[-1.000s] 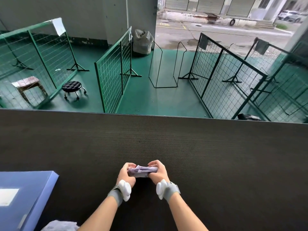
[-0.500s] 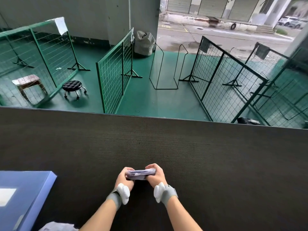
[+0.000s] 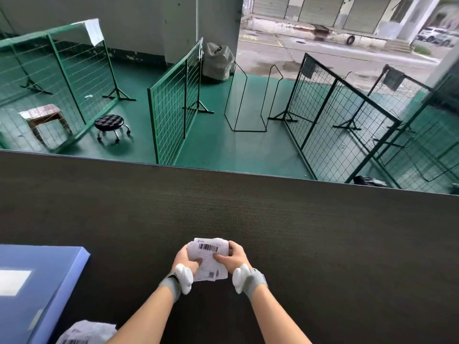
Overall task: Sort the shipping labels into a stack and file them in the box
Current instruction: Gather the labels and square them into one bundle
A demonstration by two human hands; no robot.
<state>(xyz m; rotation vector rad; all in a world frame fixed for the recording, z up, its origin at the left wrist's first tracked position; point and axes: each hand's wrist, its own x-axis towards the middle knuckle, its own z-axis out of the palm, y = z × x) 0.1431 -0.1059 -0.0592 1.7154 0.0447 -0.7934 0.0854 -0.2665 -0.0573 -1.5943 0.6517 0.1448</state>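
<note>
To square the labels (image 3: 210, 256) well, the person should probably tap the edges level and keep both thumbs pressing the top sheet so none slides. The left hand (image 3: 187, 260) and right hand (image 3: 232, 256) each pinch one side of the stack, just above the table (image 3: 323, 244) near its front edge. Sheets look white, crumpled, unevenly fanned, barcode uppermost. The box (image 3: 37, 281) sits at the front left corner.

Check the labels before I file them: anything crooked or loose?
Yes. The stack held in both hands is uneven, its lower edges fanned out. More labels lie crumpled beside the blue box.
</note>
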